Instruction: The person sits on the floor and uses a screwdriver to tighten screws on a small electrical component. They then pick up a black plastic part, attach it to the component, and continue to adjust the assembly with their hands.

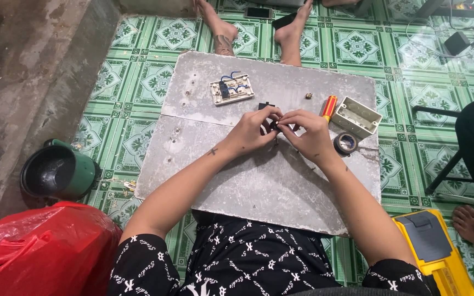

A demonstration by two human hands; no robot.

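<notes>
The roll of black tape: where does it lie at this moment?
In the head view, the roll of black tape lies flat on the grey board, just right of the right hand and below the open beige box.

Green patterned floor tiles [357,46]; grey board [259,181]; red-yellow screwdriver [329,107]; red bag [39,246].

Left hand [252,131], right hand [308,133], fingertips together

I see my left hand [253,131] and right hand [305,134] pinching 1 small black part [274,126] together over the grey board [248,181], with the switch plate [231,89], screwdriver [329,107], box [356,116] and tape [346,143] nearby.
</notes>
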